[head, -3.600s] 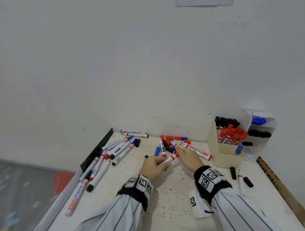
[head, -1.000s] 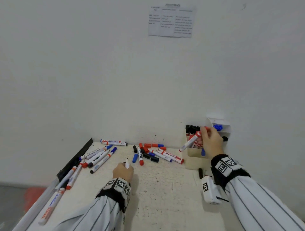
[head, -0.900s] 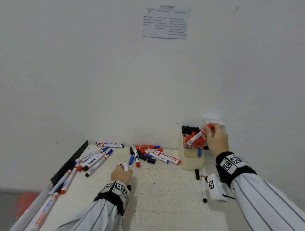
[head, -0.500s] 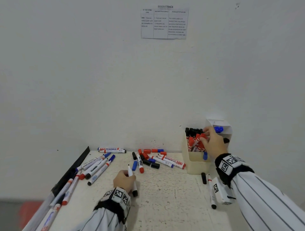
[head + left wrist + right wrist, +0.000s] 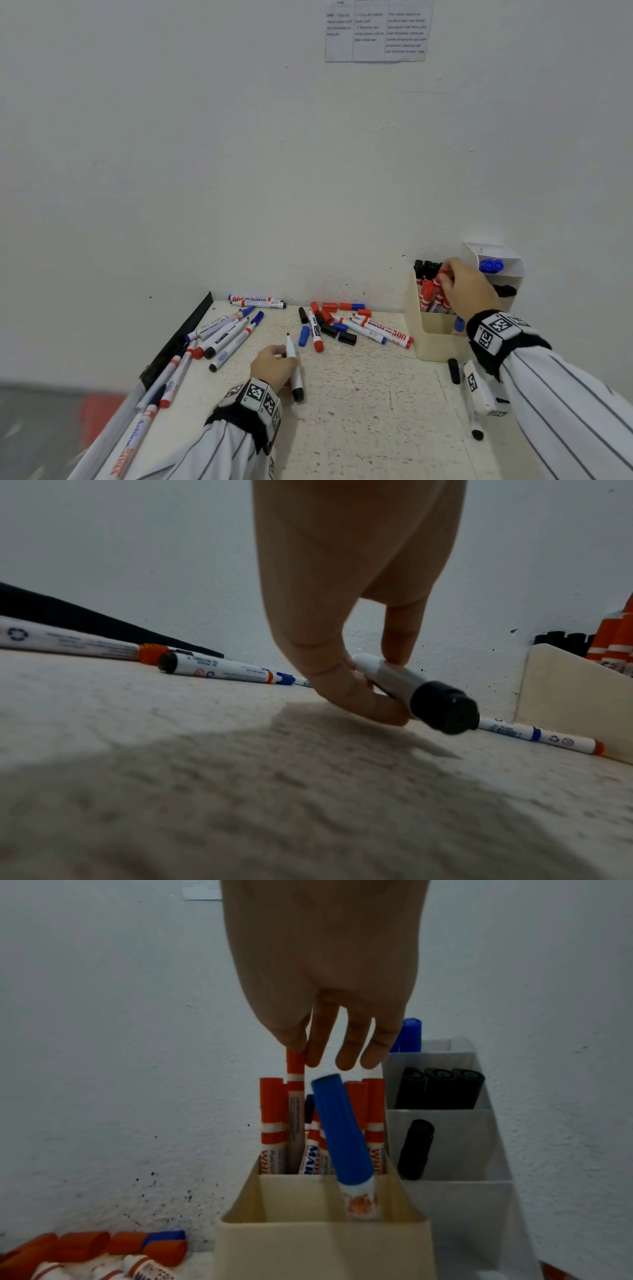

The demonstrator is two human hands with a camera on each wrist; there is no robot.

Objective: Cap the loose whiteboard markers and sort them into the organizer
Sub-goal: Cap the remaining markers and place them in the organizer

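Note:
My left hand [image 5: 274, 366] rests on the table [image 5: 359, 411] and pinches an uncapped black marker [image 5: 295, 370], tip pointing away from me. In the left wrist view the thumb and fingers [image 5: 329, 674] grip its white barrel behind the black end [image 5: 441, 710]. My right hand [image 5: 460, 287] is over the cream organizer [image 5: 435, 342]. Its fingertips pinch the cap of a red marker [image 5: 295, 1066] standing among the other red markers [image 5: 272, 1110]. A blue-capped marker [image 5: 342, 1137] leans in the front compartment.
A white tiered organizer [image 5: 493, 250] behind holds blue and black markers. Loose caps [image 5: 329, 318] and a red 500 marker [image 5: 387, 332] lie by the wall, several markers [image 5: 226, 335] by the black ledge [image 5: 178, 339]. Under my right wrist lie a black cap [image 5: 454, 371] and a marker [image 5: 474, 421].
My right hand carried the capped red marker from the table middle to the organizer and lowered it among the red ones. My left hand took up an uncapped black marker.

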